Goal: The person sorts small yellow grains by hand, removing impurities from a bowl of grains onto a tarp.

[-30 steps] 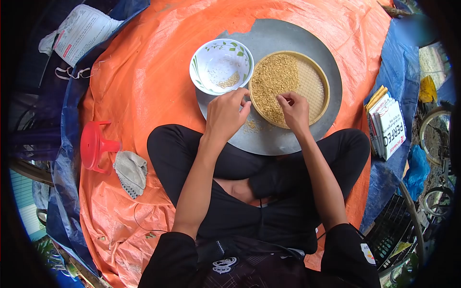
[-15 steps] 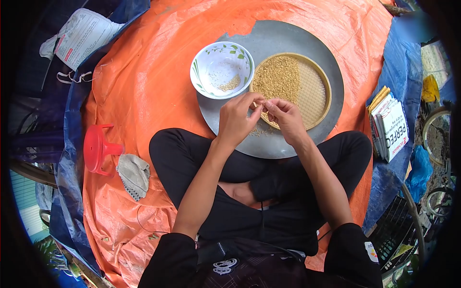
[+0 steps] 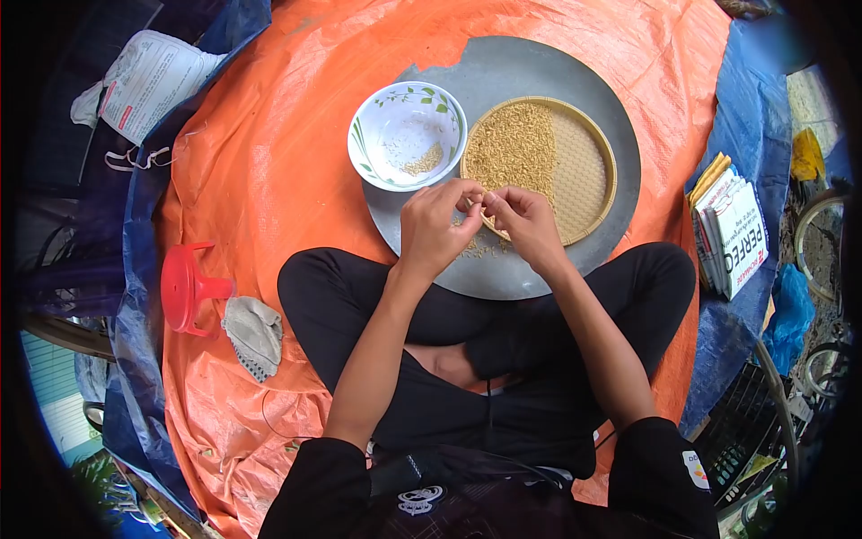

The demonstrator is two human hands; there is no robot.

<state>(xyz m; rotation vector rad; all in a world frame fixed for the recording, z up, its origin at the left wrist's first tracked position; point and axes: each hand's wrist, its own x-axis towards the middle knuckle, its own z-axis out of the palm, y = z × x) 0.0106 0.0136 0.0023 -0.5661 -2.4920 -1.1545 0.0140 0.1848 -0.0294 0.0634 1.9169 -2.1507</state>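
My left hand (image 3: 437,225) and my right hand (image 3: 525,223) meet fingertip to fingertip over the near-left rim of a round woven basket (image 3: 588,175). Both are pinched closed; whatever sits between the fingertips is too small to make out, perhaps a grain. Golden unhusked grains (image 3: 514,148) cover the left part of the basket. Just left of it stands a white bowl (image 3: 373,144) with green leaf patterns, holding a small heap of pale grains (image 3: 424,160). Basket and bowl rest on a round grey metal tray (image 3: 521,286). Loose husks (image 3: 480,249) lie on the tray below my hands.
An orange tarp (image 3: 296,117) spreads beneath everything. At left are a red plastic stool (image 3: 184,287) and a grey cloth cap (image 3: 253,332). To the right stands a stack of folded printed bags (image 3: 736,234) on blue tarp (image 3: 754,117). My crossed legs (image 3: 332,287) border the tray.
The view has shifted slightly. My hands stay together at the basket's rim, with the right fingers and thumb slightly repositioned against the left fingertips.
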